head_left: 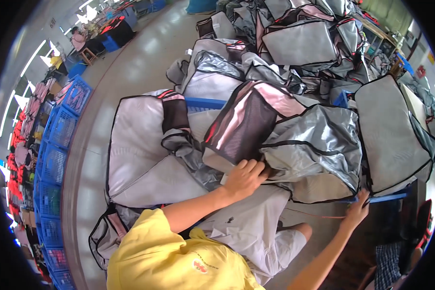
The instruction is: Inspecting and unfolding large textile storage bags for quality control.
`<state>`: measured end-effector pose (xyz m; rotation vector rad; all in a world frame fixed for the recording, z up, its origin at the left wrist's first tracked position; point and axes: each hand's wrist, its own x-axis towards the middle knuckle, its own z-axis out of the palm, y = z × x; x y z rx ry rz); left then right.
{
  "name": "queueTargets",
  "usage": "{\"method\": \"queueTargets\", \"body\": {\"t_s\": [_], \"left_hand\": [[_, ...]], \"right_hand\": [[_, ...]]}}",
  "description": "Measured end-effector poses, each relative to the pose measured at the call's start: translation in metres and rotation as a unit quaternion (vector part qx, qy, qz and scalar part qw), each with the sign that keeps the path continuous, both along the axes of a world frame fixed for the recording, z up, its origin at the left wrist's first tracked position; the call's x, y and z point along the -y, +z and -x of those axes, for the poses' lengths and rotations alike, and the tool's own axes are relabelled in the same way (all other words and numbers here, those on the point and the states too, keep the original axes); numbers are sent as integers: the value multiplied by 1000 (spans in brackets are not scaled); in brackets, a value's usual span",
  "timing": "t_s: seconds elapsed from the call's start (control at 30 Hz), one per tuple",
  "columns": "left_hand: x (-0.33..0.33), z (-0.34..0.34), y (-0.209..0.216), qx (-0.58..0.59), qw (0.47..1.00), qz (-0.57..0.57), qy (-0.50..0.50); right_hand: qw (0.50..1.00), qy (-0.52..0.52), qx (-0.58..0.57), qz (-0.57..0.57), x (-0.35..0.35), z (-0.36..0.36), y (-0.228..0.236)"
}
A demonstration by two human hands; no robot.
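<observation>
Fingers of the left hand point(246, 180) are curling against the near edge of a mesh-sided bag point(249, 123), their tips sinking into a dark fold beside a silver lining point(316, 133); whether they are pinching cloth, I cannot tell. Fingers of the right hand point(357, 208) are bending together at the lining's near right corner, beside black trim; their exact grip is too small to tell. Between the 2 hands, the lining's near side is spreading out, while the bag's mesh panel is lying just beyond the left fingers, tilting up and away.

Nearest, a yellow shirt point(179, 261) is filling the lower edge, and pale cloth point(249, 212) is covering the lap. An orange cord point(319, 215) is running toward the right wrist. To the left, a grey panelled bag point(137, 140) is resting just beside the mesh-sided bag; to the right, a stiff grey panel point(394, 130) is leaning near the lining. Beyond these, a pile of grey bags point(302, 43) is heaping up. Along the left, a row of blue crates point(53, 164) is stretching away toward a person in pink point(78, 39) beside a wooden stool point(87, 56).
</observation>
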<state>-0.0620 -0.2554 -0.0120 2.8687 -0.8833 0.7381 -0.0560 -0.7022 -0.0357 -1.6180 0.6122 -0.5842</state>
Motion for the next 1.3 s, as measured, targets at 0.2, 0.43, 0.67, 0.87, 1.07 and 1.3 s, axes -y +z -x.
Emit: {"method": "queueTargets", "body": {"t_s": [0.2,0.43,0.67,0.87,1.07,1.3], "left_hand": [[2,1,-1,14,1000,-6,8],[4,3,6,0,1000,-14,18],[5,12,13,-64,997,-31,6],[20,14,26,-98,990,-102,-21],[49,14,23,-62,984,-162,-36],[62,10,1,-12,990,-136,-36]], "right_hand": [[977,132,-91,141,-1,-70,46],[970,51,-207,117,3,-41,16],[962,28,-257,85,9,4,2],[972,39,-222,69,26,13,-17],[986,-49,-57,151,-20,17,68],[792,344,12,505,-244,45,197]]}}
